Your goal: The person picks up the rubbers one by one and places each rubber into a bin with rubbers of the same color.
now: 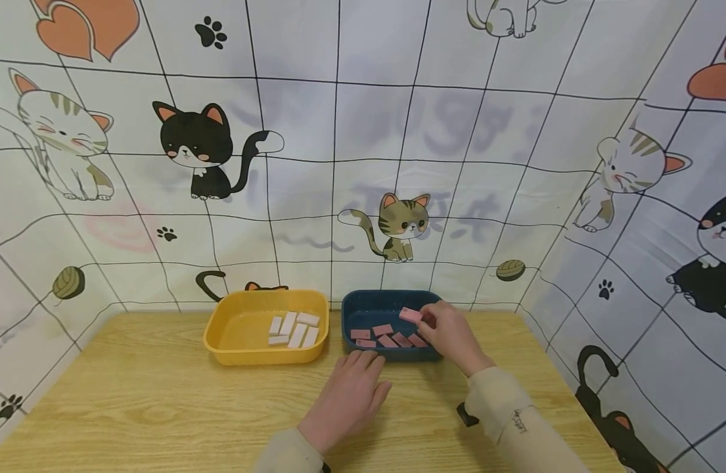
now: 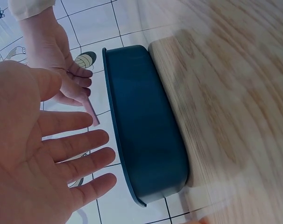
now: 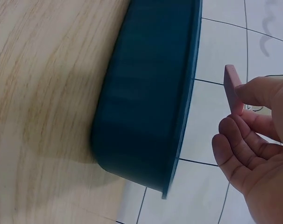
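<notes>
Between thumb and fingers, my right hand (image 1: 451,335) pinches a pink rectangular tile (image 1: 410,315) above the dark blue tray (image 1: 392,355). In the right wrist view the pink tile (image 3: 232,89) stands out past the fingertips, higher than the tray's rim. Several more pink tiles (image 1: 383,330) lie flat in that tray. My left hand (image 1: 347,394) is at the tray's near side, its fingers extended toward the rim and holding nothing. The left wrist view shows its fingers (image 2: 78,144) spread beside the tray wall (image 2: 146,126).
A yellow tray (image 1: 268,357) with several white tiles (image 1: 297,332) stands left of the blue one on the wooden table (image 1: 161,401). Behind both rises a cat-print wall covering (image 1: 303,184). A small black object (image 1: 467,414) shows by the right sleeve.
</notes>
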Available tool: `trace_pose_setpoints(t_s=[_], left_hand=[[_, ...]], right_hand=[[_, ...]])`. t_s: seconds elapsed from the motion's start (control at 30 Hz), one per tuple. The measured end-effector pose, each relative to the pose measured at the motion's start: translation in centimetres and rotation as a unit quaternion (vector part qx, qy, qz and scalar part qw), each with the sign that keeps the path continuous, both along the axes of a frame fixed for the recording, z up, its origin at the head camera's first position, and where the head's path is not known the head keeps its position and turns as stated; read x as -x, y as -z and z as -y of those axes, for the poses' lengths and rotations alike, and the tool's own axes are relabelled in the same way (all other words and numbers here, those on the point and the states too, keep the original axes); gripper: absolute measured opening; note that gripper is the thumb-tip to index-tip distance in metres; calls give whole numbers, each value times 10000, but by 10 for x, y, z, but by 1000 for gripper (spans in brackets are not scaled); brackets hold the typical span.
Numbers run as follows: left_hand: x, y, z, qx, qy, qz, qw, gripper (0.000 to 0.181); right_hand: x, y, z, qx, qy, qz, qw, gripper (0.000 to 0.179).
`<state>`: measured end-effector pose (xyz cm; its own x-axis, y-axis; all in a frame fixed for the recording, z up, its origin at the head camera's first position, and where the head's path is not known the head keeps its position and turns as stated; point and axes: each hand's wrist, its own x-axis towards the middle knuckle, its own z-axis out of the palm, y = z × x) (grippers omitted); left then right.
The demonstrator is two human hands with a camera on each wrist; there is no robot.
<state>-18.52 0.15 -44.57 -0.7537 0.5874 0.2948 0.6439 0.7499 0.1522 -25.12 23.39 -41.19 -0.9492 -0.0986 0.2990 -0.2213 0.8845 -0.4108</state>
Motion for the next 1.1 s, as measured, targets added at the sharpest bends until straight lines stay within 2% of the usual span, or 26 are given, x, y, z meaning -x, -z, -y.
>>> trace_pose_setpoints(t_s=[0.27, 0.67, 1.1], left_hand=[[3, -1, -6, -30, 7, -206, 9998, 40], [7, -3, -12, -91, 41, -438, 9990, 37], [12, -3, -16, -35, 62, -306, 9995, 39]], right_hand=[[9, 10, -1, 3, 72, 54, 10000, 17], [30, 30, -1, 41, 426, 598, 9973, 15], [51, 41, 0, 67, 522, 1123, 9923, 10]])
